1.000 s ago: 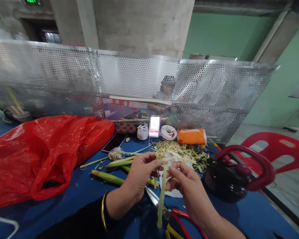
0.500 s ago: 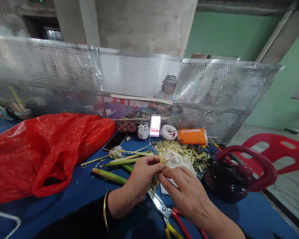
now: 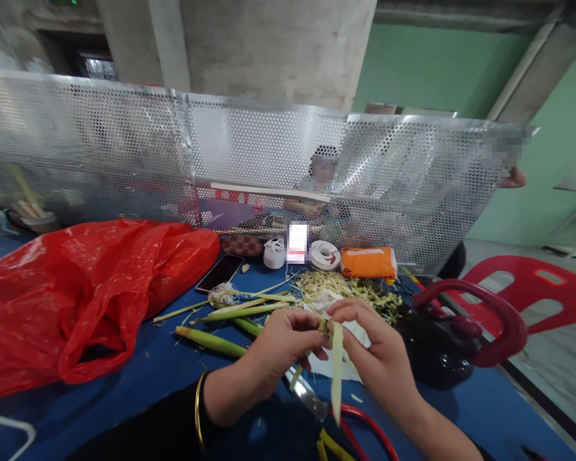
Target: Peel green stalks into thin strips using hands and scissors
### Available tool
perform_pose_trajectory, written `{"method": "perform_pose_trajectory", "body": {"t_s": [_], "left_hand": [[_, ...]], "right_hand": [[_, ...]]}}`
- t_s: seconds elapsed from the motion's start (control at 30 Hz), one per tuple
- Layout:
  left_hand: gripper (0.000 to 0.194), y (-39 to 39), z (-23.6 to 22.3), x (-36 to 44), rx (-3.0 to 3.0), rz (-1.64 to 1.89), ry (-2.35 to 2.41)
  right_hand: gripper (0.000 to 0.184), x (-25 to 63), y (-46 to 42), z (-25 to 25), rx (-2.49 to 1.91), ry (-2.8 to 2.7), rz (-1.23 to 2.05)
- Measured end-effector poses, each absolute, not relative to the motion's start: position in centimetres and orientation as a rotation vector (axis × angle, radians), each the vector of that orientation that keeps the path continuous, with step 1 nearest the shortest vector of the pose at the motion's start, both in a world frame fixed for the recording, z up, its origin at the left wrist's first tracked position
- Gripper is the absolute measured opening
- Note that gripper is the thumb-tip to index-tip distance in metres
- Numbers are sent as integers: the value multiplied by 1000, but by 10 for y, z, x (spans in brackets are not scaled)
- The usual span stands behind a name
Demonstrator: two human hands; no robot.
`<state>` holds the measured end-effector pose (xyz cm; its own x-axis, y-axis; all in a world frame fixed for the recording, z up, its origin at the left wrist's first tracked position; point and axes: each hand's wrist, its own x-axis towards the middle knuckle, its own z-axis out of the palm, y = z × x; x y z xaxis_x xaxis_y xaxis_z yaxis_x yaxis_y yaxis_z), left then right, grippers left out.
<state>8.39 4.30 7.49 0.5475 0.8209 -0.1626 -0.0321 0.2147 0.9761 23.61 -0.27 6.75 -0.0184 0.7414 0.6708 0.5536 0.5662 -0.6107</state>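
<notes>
My left hand (image 3: 288, 346) pinches a small bundle of pale green plant fibre. Close against it, my right hand (image 3: 377, 349) is closed on a flat plant strip (image 3: 336, 378), which hangs down between the hands. The fingers partly hide the bundle. Under them lie metal shears (image 3: 308, 396) with red handles, and a yellow-handled tool (image 3: 333, 446) overlaps them. A crumpled white tissue (image 3: 355, 333) sits behind my fingers. Green stalks (image 3: 208, 341) lie left of my left hand, beyond the gold bangle (image 3: 199, 410) on my wrist.
A heap of shredded strips (image 3: 369, 293) lies beyond my hands. A red plastic bag (image 3: 100, 288) covers the left. A dark kettle (image 3: 434, 346) stands at right. An orange packet (image 3: 368, 262), tape roll (image 3: 325, 254) and phone (image 3: 219, 273) sit near the perforated metal screen (image 3: 264, 141).
My right hand has turned and lifted slightly, and a long strip now hangs from it. My left hand has hardly moved. A person has appeared at the far right behind the screen.
</notes>
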Motion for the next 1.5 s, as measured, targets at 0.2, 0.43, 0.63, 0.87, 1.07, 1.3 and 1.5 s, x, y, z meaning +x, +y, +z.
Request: {"method": "perform_pose_trajectory", "body": {"t_s": [0.2, 0.43, 0.63, 0.87, 1.07, 1.3, 1.5], "left_hand": [[12, 44, 72, 82, 1220, 640, 763], [14, 40, 72, 84, 1205, 643, 746], [12, 40, 66, 87, 1318, 728, 868], [21, 45, 69, 83, 1304, 808, 863], [21, 48, 74, 82, 1186, 844, 876], [18, 51, 73, 80, 1171, 836, 860], [18, 50, 75, 80, 1163, 810, 884]], "right_hand": [[24, 238, 2, 67, -1333, -1536, 456], [26, 238, 2, 64, -1393, -1541, 439], [24, 239, 6, 63, -1364, -1499, 575], [28, 252, 7, 74, -1277, -1407, 1073], [27, 268, 3, 85, -1191, -1312, 1161], [18, 281, -6, 98, -952, -1182, 1509], [8, 271, -4, 87, -1013, -1221, 1142]]}}
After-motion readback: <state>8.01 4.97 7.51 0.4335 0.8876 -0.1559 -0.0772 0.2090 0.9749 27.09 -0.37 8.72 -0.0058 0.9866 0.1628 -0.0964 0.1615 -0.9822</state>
